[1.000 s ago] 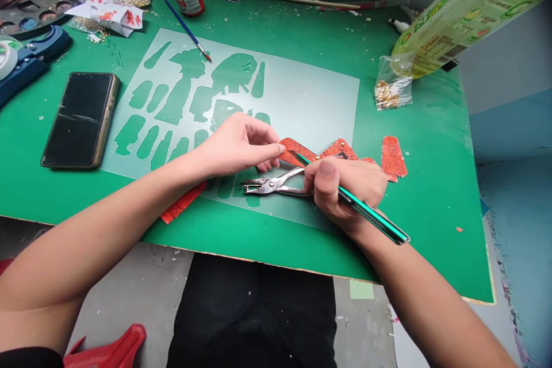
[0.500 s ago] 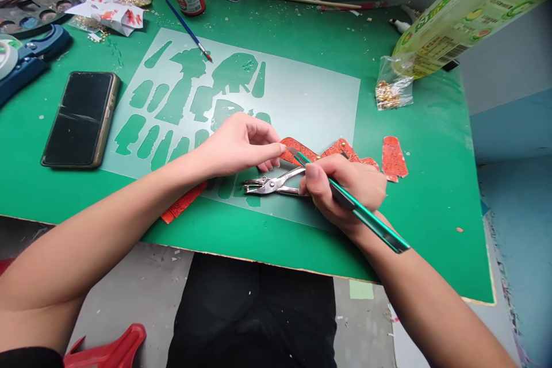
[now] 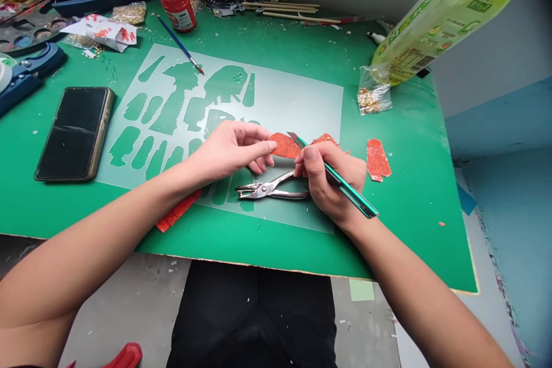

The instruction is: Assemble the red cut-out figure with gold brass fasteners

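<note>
Green table point(image 3: 414, 241) spreads wide. Far left of the hole punch point(image 3: 259, 189) lies a phone point(image 3: 75, 133), not blocking the left arm point(image 3: 112, 215). Just above the punch, the left hand point(image 3: 235, 152) pinches one end of a red piece point(image 3: 285, 146), probably to steady it. Further right, the right hand point(image 3: 334, 175) is closed on a knife point(image 3: 351, 191) like a pen, maybe for control; if the blade point(image 3: 294, 137) touches the piece, I cannot tell. Right of the punch, the table's side edge point(image 3: 456, 195) is well apart; the front edge point(image 3: 259, 265) is nearer.
</note>
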`<control>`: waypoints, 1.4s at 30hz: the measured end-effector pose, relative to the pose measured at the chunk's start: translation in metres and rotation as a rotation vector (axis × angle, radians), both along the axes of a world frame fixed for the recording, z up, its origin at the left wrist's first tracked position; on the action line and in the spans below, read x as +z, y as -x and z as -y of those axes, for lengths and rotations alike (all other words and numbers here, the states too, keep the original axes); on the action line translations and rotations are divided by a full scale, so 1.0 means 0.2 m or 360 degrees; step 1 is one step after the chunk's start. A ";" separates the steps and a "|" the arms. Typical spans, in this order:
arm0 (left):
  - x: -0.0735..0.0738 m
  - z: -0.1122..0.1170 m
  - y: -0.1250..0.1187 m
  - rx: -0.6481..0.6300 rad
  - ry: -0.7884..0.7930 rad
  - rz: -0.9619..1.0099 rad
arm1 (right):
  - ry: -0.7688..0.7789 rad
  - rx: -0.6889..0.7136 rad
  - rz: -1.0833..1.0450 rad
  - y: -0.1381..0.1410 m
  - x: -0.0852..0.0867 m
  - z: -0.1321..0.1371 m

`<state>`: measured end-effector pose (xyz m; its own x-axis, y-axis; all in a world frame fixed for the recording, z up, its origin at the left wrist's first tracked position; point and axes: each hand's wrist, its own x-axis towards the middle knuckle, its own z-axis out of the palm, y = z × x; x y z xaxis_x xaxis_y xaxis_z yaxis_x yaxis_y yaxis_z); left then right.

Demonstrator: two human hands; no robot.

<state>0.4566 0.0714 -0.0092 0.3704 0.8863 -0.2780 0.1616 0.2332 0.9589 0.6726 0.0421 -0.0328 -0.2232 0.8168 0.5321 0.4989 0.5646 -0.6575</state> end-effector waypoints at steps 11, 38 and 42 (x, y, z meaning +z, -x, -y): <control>0.05 0.01 -0.01 0.0021 0.0018 -0.0003 | -0.0023 -0.0051 0.0031 0.01 0.01 -0.01; 0.03 0.04 -0.01 0.0002 -0.0187 0.0000 | 0.0010 -0.0030 0.0143 0.04 0.01 0.00; 0.02 0.04 -0.02 0.0002 -0.0217 -0.0054 | 0.0013 -0.0063 0.0160 0.04 0.00 0.00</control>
<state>0.4607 0.0632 -0.0042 0.3616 0.9173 -0.1670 0.1939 0.1012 0.9758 0.6652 0.0430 -0.0330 -0.2424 0.8304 0.5017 0.5845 0.5377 -0.6076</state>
